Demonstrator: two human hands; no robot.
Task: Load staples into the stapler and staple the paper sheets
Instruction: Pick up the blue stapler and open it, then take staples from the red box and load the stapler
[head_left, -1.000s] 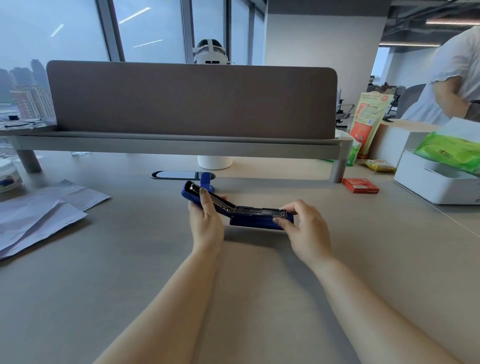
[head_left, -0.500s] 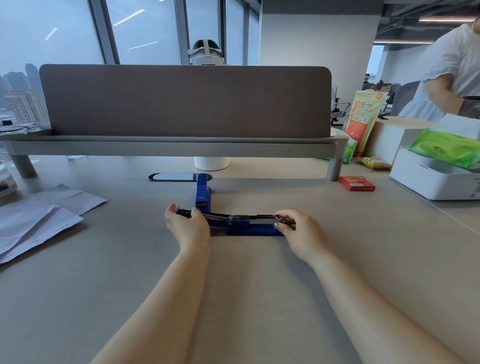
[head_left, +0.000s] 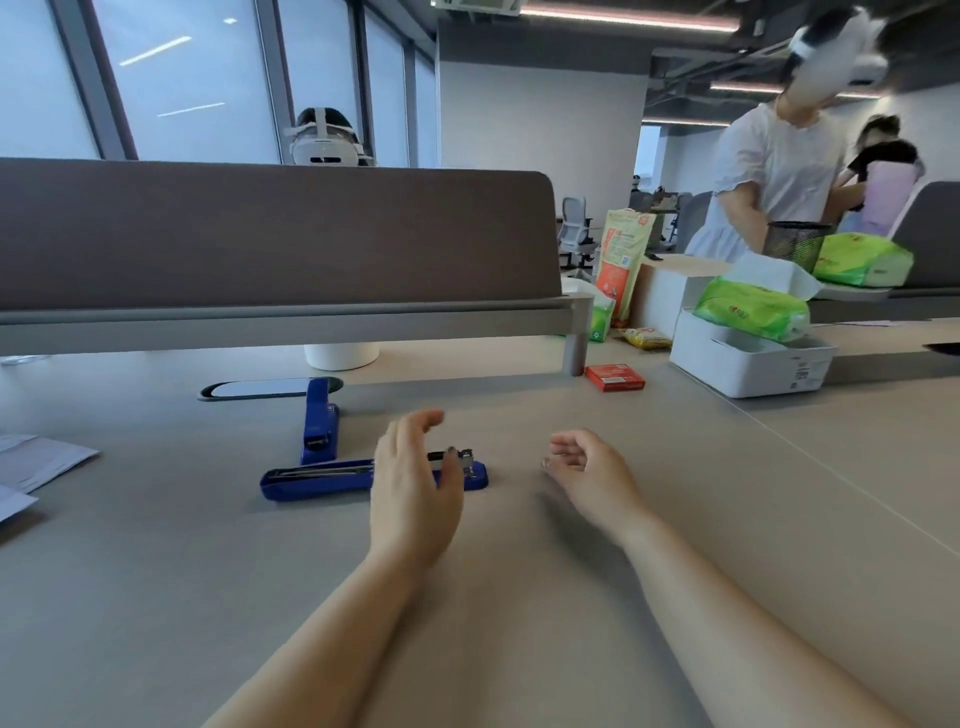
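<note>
My left hand (head_left: 415, 488) is spread open over the blue plastic stapler (head_left: 317, 480), splayed flat at twelve o'clock. My right hand (head_left: 587, 467), loosely curled, holds nothing. At ten o'clock lie white paper sheets (head_left: 36, 462). Loading is the step: fetch the small red box (head_left: 614, 376) at one o'clock, probably staples.

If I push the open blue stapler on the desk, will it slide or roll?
The stapler lies long and flat, so it would probably slide, not roll. Its metal rail suggests it is rather heavy for its size.
</note>
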